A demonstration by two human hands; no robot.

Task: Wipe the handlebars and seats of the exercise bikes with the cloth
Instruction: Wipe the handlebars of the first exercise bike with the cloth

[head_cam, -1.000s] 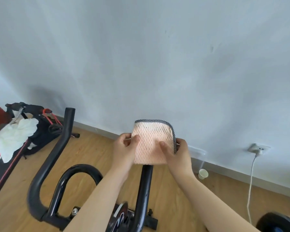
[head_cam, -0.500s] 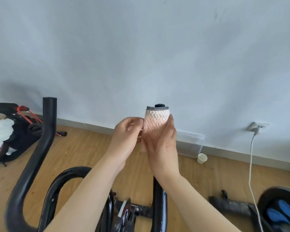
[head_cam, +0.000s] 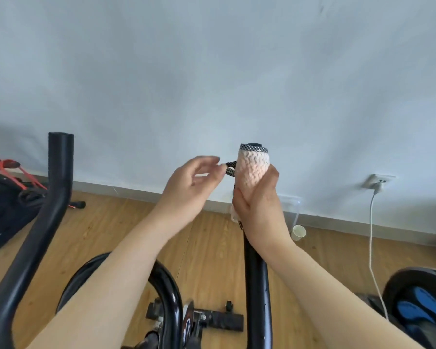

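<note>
Grey wall (head_cam: 212, 71) ahead: your right hand (head_cam: 258, 205) clenches the pink cloth (head_cam: 253, 170) round the handlebar (head_cam: 258, 285) end; left hand (head_cam: 191, 187) at its loop (head_cam: 230, 168), pinch unclear. Likely next: twist, slide down.

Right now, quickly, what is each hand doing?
Left hand: open, beside the loop of the cloth.
Right hand: closed round the cloth on the handlebar.

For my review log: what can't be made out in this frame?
Head view only.
Right handlebar: its end is wrapped by the cloth and the right hand; only the black tip shows.
Left hand: whether its fingertips pinch the cloth's loop is too small to tell.
Bike seat: outside the frame.
Dark object with blue parts: cut off by the right and bottom edges.
</note>
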